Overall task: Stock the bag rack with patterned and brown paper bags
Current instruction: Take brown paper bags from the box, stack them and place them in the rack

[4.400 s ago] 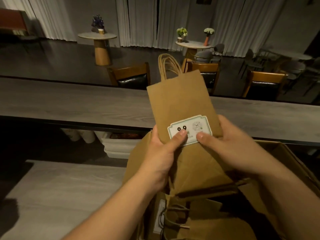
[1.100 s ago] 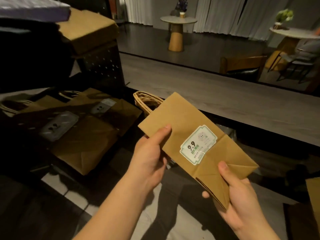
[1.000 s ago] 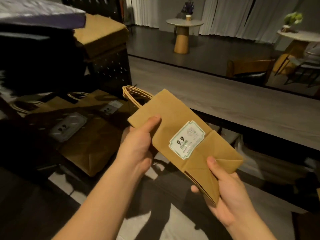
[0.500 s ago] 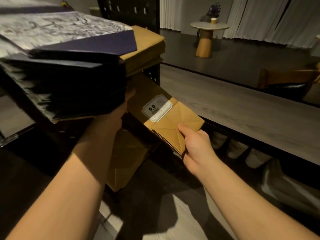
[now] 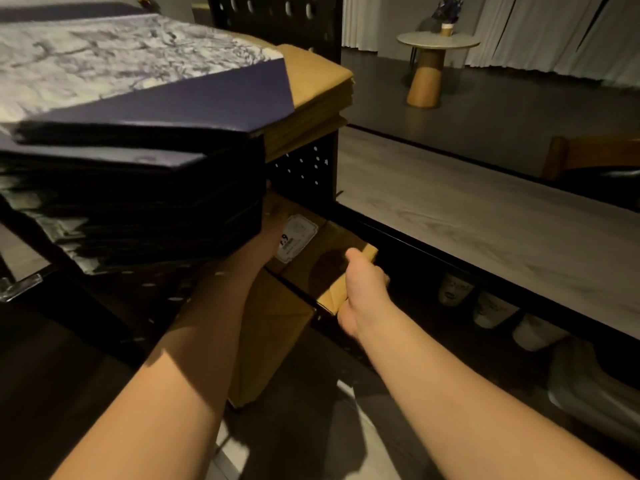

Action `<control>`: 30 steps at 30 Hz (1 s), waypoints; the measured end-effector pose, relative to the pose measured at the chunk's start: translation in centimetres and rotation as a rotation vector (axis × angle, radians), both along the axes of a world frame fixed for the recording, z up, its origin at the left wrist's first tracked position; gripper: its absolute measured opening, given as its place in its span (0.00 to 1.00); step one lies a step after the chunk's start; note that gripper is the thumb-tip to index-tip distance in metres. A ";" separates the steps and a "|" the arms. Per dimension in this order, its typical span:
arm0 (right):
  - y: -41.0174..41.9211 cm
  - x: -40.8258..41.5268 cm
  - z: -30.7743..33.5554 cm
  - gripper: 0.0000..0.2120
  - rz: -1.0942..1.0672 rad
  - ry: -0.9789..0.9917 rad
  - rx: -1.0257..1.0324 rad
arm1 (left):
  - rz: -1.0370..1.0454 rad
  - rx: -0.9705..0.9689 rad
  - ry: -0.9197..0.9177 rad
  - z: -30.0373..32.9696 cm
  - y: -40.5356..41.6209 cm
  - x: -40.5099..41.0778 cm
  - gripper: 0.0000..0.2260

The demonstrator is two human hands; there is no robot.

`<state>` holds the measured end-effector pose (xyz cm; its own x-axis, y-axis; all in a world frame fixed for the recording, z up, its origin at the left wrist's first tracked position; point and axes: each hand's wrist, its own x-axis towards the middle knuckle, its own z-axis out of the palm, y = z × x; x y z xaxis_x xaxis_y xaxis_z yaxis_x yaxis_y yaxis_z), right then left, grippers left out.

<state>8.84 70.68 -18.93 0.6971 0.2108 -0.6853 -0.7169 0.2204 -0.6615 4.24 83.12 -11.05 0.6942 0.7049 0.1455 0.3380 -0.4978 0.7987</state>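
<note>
We are standing behind the service counter (image 5: 485, 216) of a café or small eatery, dimly lit. Beyond its long grey wood-look top lies a seating area: a round pedestal table (image 5: 437, 50) carrying a small potted plant (image 5: 446, 12), a wooden chair (image 5: 595, 161) pulled up to the counter, and pale floor-length curtains (image 5: 554, 32) along the far wall. Stacks of paper cups (image 5: 491, 306) are stored under the counter. Beside us a black perforated metal rack (image 5: 308, 168) carries piles of flat patterned bags (image 5: 114, 81) and brown paper bags (image 5: 311, 109), takeaway packaging.
</note>
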 end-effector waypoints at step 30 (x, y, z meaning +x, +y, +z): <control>-27.8 -6.0 10.0 0.11 0.314 -0.368 -0.254 | -0.555 -0.317 -0.191 1.5 -24.6 -6.1 0.17</control>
<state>2.80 42.91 -8.95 0.8306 0.3071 -0.4646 -0.4337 -0.1665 -0.8855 -1.86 58.55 -9.57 0.9488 0.2798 0.1465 -0.0626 -0.2881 0.9556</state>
